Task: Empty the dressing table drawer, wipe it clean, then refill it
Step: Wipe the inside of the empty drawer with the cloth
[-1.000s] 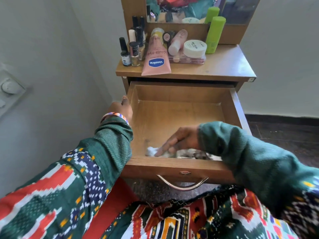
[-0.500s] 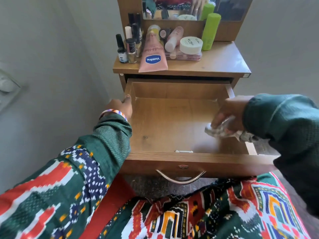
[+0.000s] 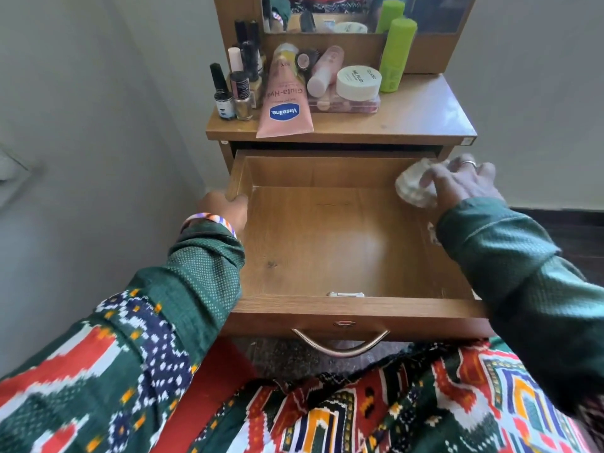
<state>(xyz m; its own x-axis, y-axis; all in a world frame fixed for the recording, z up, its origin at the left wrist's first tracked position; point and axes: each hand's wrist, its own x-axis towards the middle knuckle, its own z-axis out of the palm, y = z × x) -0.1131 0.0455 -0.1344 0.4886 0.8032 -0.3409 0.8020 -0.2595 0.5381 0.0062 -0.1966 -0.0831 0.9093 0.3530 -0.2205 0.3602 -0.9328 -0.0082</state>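
Note:
The wooden drawer (image 3: 340, 308) of the dressing table stands pulled out, and its floor is bare. My left hand (image 3: 225, 206) grips the top of the drawer's left wall. My right hand (image 3: 457, 184) holds a crumpled pale cloth (image 3: 413, 188) at the drawer's back right corner, over the right wall. Cosmetics stand on the table top (image 3: 408, 119): a pink Vaseline tube (image 3: 285, 103), nail polish bottles (image 3: 233, 93), a white jar (image 3: 358, 82), a clear case (image 3: 343, 106) and a green bottle (image 3: 395, 57).
A mirror (image 3: 359, 11) rises behind the cosmetics. Grey walls close in on the left and behind the table. A curved metal handle (image 3: 340, 346) hangs on the drawer front. My patterned clothing fills the bottom of the view, with dark floor at the right.
My right hand carried the cloth from the drawer's front left, across to the right side, then up to the back right corner. My left hand stayed on the left wall.

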